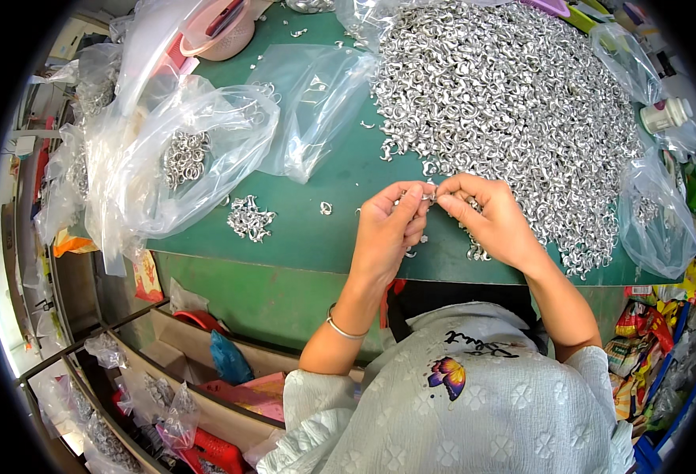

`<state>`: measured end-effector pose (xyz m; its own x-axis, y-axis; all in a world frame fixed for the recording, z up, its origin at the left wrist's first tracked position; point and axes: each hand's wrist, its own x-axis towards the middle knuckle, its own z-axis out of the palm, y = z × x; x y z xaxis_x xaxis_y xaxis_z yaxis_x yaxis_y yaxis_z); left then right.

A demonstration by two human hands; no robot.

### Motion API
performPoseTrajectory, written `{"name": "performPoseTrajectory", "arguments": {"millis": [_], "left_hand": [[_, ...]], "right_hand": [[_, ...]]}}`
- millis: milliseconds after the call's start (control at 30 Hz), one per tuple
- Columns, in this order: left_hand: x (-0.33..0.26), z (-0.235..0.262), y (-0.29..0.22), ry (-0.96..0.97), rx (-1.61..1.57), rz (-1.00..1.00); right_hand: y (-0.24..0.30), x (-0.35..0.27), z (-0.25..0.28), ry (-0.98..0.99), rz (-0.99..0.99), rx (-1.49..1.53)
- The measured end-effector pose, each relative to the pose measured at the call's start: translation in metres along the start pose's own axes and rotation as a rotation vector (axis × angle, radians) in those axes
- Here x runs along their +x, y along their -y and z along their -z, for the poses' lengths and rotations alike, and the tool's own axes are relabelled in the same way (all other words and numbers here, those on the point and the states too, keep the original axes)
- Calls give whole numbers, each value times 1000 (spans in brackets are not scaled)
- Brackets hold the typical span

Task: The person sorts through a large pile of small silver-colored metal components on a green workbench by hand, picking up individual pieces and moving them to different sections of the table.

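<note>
Silvery metal hooks (514, 110) lie heaped on the green worktop (340, 237) within easy reach, while the left hand (387, 229) and right hand (490, 217) meet just before the heap, each fingertip grip pinched on one small metal piece (429, 192) between them.

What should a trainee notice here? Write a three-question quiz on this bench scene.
1. True or false: both hands pinch a small metal piece together.
2. Which side of the green table carries the big loose heap of metal pieces: the person's left or right?
3. What lies inside the clear bag at left: A) metal rings, B) screws, C) cloth?

Key
1. True: the left hand and right hand meet fingertip to fingertip on it.
2. Right.
3. A: metal rings.
</note>
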<state>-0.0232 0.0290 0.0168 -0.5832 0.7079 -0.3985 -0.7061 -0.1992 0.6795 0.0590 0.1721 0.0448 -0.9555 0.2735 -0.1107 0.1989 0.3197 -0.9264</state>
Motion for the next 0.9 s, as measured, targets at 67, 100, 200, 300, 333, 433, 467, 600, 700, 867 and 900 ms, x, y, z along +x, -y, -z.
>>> {"name": "performPoseTrajectory", "arguments": {"millis": [67,100,200,300,333,433,467,600,700,867,900], "left_hand": [[0,2,0,17,16,-15],[-1,2,-1,25,25,-22],[-5,0,-3,26,145,-75],[-11,-2,-5,12,190,-108],[-12,-4,-6,1,211,-128],[-14,-7,-6,-34,257,-172],[-14,-7,-6,-45,261,-176],[-13,0,-2,-73,272,-167],[-9,5,-1,-150,615,-188],[-12,17,-1,-91,1045,-278],[-13,16,-3,-75,1078,-260]], "right_hand": [[-2,-1,1,0,-24,74],[-2,-1,2,0,-36,111],[4,-3,3,10,-88,128],[3,-4,4,30,-81,135],[3,-4,4,32,-74,123],[0,-4,4,22,-55,84],[-1,-4,3,7,-51,70],[-4,-2,3,-33,-69,-20],[-11,-3,-1,-61,-15,-352],[-20,-10,-3,48,117,-704],[-18,-10,-2,63,117,-728]]}}
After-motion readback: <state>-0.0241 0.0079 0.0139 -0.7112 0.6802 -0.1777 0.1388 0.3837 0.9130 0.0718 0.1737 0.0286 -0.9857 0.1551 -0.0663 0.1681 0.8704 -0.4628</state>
